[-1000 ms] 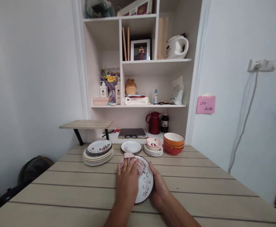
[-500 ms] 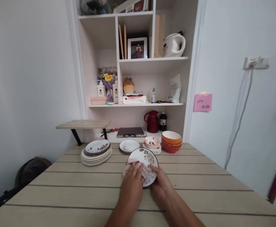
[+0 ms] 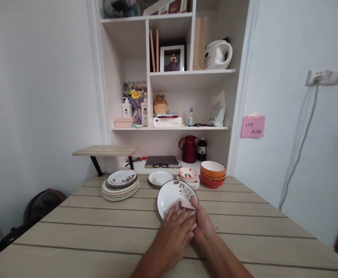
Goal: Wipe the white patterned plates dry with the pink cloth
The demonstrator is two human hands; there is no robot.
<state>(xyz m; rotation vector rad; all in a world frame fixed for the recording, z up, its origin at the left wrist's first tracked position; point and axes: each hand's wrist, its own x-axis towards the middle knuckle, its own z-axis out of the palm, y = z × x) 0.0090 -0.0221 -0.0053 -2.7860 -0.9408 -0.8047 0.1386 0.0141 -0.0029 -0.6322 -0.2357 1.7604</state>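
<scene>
A white plate (image 3: 168,196) with a dark rim and brown flowers is tilted up in front of me, above the table. My right hand (image 3: 203,222) grips its right edge, thumb over the rim and the other fingers out of sight behind it. Across the plate's lower face, my left hand (image 3: 177,227) presses a pale pink cloth (image 3: 183,204), fingers together and stretched over it. Part of the cloth bunches up beside my right thumb.
A plate stack (image 3: 120,185) stands left on the wooden table (image 3: 99,227), with flowered plates (image 3: 160,177) at centre back. Small pink-rimmed dishes (image 3: 188,174) and orange and red bowls (image 3: 212,173) stand at right back. Behind are a red jug (image 3: 189,150) and shelves (image 3: 189,128).
My left hand has slid the cloth from the plate's left side to its lower right, close to my right hand. The view has shifted slightly. My right hand keeps its grip.
</scene>
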